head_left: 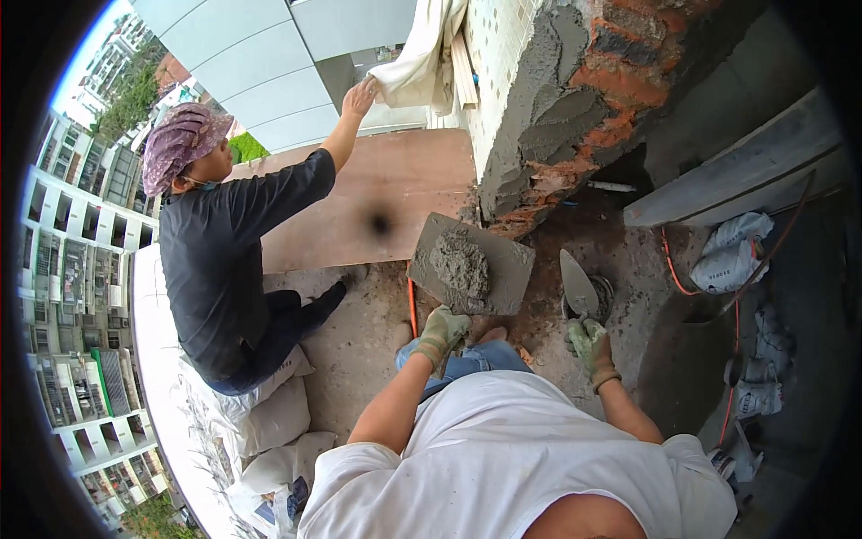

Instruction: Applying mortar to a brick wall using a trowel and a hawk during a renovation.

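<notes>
My gloved left hand [440, 332] grips the underside or handle of a square plasterer's board [505, 269] at its near edge; a heap of wet grey mortar [458, 267] sits on it. My gloved right hand [588, 349] holds a pointed trowel [576, 278] by its handle, blade up, over a dark round bucket [600, 296]. Beyond the board rises a partly broken wall corner [566, 112] with exposed red brick and rough grey mortar.
A co-worker [233, 260] at left reaches up to a pale cloth [431, 54]. A wooden panel [332, 216] lies beside them. White sacks [269, 422] are at lower left; more sacks [732, 260], an orange hose [666, 256] and a long slab [736, 171] are at right.
</notes>
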`<state>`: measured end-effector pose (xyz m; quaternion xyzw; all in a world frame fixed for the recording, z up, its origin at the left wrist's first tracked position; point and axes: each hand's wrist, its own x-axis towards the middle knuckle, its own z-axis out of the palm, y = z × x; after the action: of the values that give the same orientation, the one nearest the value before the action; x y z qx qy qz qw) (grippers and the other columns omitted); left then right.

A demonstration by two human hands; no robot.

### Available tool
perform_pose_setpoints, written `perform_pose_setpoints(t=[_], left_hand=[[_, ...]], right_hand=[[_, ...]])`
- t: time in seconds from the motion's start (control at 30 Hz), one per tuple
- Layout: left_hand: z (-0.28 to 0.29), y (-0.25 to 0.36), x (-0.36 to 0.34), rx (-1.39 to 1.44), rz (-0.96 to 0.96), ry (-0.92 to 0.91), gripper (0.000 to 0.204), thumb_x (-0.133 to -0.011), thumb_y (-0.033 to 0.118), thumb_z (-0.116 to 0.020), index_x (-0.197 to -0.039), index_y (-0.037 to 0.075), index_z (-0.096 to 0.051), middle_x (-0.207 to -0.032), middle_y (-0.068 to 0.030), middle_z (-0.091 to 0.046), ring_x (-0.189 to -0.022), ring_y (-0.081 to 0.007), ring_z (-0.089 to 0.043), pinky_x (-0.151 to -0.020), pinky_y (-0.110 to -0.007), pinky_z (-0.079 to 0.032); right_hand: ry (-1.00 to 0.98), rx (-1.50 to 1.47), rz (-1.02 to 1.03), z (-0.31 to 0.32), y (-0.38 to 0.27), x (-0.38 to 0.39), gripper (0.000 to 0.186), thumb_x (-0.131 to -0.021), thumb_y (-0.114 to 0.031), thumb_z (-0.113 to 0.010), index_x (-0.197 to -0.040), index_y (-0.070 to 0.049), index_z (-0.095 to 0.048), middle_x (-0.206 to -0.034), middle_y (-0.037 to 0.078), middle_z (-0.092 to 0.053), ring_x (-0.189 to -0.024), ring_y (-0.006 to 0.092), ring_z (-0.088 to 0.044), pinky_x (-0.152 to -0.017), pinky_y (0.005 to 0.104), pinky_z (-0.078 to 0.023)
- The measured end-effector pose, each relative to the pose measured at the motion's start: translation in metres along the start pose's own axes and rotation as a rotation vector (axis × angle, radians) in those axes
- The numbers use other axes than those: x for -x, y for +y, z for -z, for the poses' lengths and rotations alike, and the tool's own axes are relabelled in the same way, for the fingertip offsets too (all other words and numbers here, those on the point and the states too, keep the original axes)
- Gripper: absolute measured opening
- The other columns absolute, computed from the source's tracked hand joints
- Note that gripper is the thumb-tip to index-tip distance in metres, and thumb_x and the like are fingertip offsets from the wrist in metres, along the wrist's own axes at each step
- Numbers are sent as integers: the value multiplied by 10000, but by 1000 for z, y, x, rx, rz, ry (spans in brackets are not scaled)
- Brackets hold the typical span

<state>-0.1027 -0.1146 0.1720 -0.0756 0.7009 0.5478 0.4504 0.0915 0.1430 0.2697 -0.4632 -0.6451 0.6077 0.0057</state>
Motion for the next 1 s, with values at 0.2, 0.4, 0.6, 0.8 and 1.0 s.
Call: perform_pose_setpoints(t=[0.2, 0.4, 0.6, 0.8, 1.0], left_hand=[[47, 35, 1, -30, 20, -166, 227, -765, 135, -626, -955, 11, -620, -718, -82, -641, -562, -209, -596, -533, -362, -491], [101, 40, -9, -197, -69, -205, 220, -767, 150, -620, -945, 24, -647, -725, -77, -646, -594, -200, -613, -573, -360, -501], [130, 39, -18, -240, -141, -298, 221, -774, 145, -625, -960, 25, -638, -725, -74, -636, -585, -201, -604, -539, -356, -489], [110, 105, 19, -36, -27, -323, 76, -768, 113, -616, -838, 84, -613, -659, -49, -569, -519, -193, -523, -463, -344, -420], [85, 137, 43, -114, -290, -343, 65, -787, 109, -654, -830, 117, -606, -659, 24, -540, -497, -130, -478, -434, -291, -359]], right_hand=[[141, 40, 14, -55, 6, 24, 242, -957, -233, -630, -843, -20, -627, -714, 36, -632, -592, 124, -591, -554, 300, -484], [219, 111, 162, -124, -4, 39, 289, -970, -271, -618, -886, 3, -659, -700, 103, -666, -596, 160, -637, -553, 343, -490], [287, 499, 541, -162, -37, 71, 282, -955, -282, -630, -907, -6, -667, -793, 219, -669, -718, 379, -671, -611, 437, -494], [265, 768, 708, -163, -77, 98, 281, -942, -322, -617, -895, -55, -691, -793, 199, -660, -738, 410, -638, -600, 461, -488], [391, 1101, 983, -155, -123, 85, 243, -893, -317, -646, -904, -78, -689, -771, 119, -660, -655, 345, -623, -584, 462, -483]])
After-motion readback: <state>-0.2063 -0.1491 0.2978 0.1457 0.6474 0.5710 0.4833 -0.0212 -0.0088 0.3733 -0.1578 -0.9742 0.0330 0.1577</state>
